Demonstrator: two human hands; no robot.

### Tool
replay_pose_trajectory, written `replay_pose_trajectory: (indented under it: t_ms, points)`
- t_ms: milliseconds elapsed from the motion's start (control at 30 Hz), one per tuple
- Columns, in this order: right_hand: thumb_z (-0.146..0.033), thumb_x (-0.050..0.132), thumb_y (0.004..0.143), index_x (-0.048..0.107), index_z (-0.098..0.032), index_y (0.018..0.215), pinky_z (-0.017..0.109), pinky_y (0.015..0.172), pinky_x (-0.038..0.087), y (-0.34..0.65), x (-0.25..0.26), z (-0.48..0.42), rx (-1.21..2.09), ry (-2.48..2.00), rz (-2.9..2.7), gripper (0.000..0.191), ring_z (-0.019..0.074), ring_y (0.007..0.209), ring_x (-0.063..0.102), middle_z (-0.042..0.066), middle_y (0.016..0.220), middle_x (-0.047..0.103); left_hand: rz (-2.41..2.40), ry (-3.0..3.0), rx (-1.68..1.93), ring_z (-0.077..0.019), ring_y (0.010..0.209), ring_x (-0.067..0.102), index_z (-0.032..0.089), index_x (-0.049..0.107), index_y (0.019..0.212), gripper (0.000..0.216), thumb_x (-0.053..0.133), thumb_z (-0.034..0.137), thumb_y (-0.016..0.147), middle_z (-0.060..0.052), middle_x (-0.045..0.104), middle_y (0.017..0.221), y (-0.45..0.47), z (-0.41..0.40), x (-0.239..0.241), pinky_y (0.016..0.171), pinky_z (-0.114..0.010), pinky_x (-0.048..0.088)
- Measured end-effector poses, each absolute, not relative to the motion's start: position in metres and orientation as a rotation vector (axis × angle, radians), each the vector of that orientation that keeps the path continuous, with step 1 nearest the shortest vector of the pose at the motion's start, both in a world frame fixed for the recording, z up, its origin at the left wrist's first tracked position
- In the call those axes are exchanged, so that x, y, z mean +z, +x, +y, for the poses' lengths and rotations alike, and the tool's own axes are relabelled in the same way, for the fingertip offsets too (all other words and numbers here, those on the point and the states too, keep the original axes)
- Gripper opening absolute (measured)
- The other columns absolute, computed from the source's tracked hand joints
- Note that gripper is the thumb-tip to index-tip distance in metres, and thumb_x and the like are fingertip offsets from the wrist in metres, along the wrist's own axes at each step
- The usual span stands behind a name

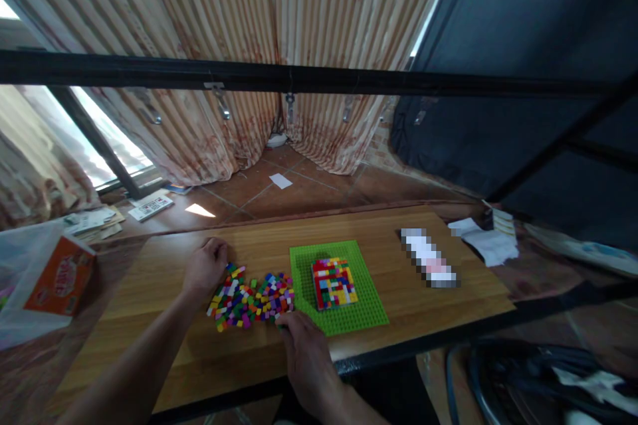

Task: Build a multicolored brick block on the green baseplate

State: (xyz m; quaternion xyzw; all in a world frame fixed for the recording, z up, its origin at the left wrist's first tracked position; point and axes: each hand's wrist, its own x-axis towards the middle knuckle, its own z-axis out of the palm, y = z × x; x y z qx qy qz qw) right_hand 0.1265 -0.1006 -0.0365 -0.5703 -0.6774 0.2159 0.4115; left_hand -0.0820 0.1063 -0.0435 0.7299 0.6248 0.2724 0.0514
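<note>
1. The left hand (207, 265) rests at the far left edge of a pile of small colored bricks (239, 302), its fingers curled inward; whether it grips anything cannot be told.
2. The right hand (305, 339) is at the pile's near right edge, thumb and fingers drawn close together by some bricks; whether one is pinched cannot be told.
3. Just beyond the right hand, a green baseplate (371, 309) carries a multicolored brick build (333, 282).
4. Under both hands is a wood-grain desk (224, 362) with a dark edge.
5. Well to the right of the right hand, a blurred-out item (428, 259) lies on it.
6. Left of the left hand stands a clear plastic bin (30, 319) with an orange label.
7. Beyond both hands: a tiled floor (239, 186), a black bar (319, 80) and patterned curtains (199, 13).
</note>
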Motion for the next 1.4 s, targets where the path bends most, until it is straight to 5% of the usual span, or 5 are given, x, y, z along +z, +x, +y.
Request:
replay_pose_trajectory:
  t_ms: [367,667,967,1200,1400]
  points:
    - [-0.015,0.042,0.09,0.061,-0.023,0.102,0.021,0.058,0.043,0.125,-0.027,-0.099,0.86,-1.426,-1.405,0.024,0.0116,0.063,0.058,-0.003,0.072,0.061,1.913,2.221,0.776,-0.025,0.085,0.063,0.019,0.063,0.085,0.03,0.035,0.032,0.084,-0.011,0.066,0.099,-0.082,0.107,-0.04,0.078,-0.035,0.049]
    - [-0.012,0.047,0.089,0.064,-0.021,0.097,0.031,0.084,0.049,0.128,-0.041,-0.091,0.544,-1.485,-1.726,0.021,0.018,0.094,0.063,0.006,0.099,0.068,1.906,2.185,0.833,-0.0218,0.085,0.062,0.018,0.063,0.085,0.025,0.04,0.027,0.085,-0.009,0.064,0.095,-0.077,0.103,-0.041,0.08,-0.032,0.048]
    - [-0.011,0.046,0.087,0.064,-0.021,0.093,0.032,0.084,0.051,0.13,-0.043,-0.084,0.494,-1.406,-1.72,0.022,0.0175,0.094,0.062,0.006,0.098,0.064,1.92,2.207,0.818,-0.021,0.086,0.06,0.018,0.064,0.086,0.022,0.043,0.025,0.086,-0.008,0.063,0.093,-0.079,0.103,-0.047,0.08,-0.032,0.047]
    - [-0.021,0.052,0.087,0.066,-0.021,0.092,0.027,0.067,0.051,0.146,-0.013,-0.1,0.607,-1.464,-1.492,0.015,0.0145,0.076,0.062,0.003,0.087,0.065,1.888,2.22,0.854,-0.0209,0.086,0.06,0.017,0.064,0.085,0.022,0.043,0.024,0.085,-0.008,0.062,0.092,-0.081,0.105,-0.051,0.081,-0.032,0.047]
    - [-0.03,0.05,0.09,0.068,-0.024,0.105,0.035,0.082,0.053,0.197,-0.002,-0.102,0.415,-1.53,-1.407,0.024,0.0181,0.092,0.065,0.006,0.1,0.069,1.902,2.195,0.846,-0.0216,0.086,0.061,0.017,0.064,0.087,0.022,0.044,0.023,0.083,-0.008,0.063,0.095,-0.08,0.106,-0.049,0.081,-0.032,0.048]
